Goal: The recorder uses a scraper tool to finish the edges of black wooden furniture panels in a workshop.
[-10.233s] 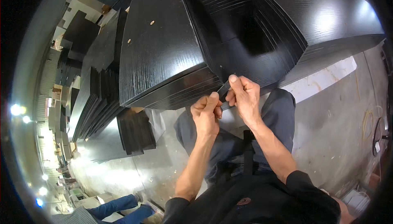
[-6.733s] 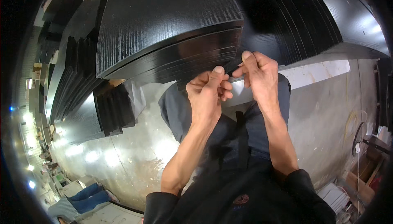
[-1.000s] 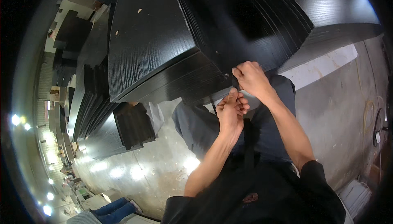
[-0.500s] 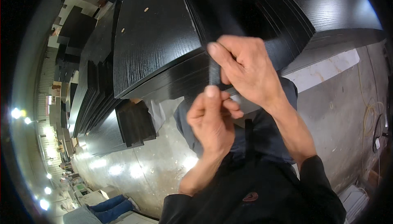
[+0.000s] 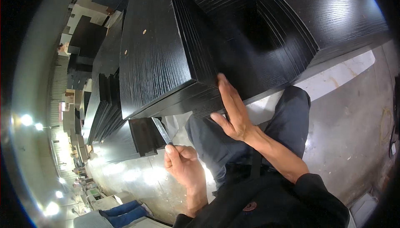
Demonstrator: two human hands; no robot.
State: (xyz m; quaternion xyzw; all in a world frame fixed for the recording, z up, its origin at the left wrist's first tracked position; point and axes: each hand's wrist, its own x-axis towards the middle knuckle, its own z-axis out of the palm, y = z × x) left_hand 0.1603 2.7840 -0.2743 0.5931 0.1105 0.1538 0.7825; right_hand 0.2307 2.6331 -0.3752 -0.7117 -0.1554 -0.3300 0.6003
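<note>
- Head view, near left: the left hand (image 5: pixel 185 167) grasps one end of a thin grey strip (image 5: pixel 161 130) between thumb and fingers; the strip slants away toward the far left, over dark panels lying lower down (image 5: pixel 143 138).
- Head view, middle: the right hand (image 5: pixel 236 117) is released, fingers stretched toward the near right corner of a stack of black wood-grain panels (image 5: pixel 156 61); whether the fingertips touch it cannot be told.
- Head view, right: another black stack (image 5: pixel 333 11) stands beyond a white board (image 5: pixel 343 73) with brown streaks, above the grey floor (image 5: pixel 346 124).
- Head view, near left edge: another person's blue trouser legs (image 5: pixel 124 212).
</note>
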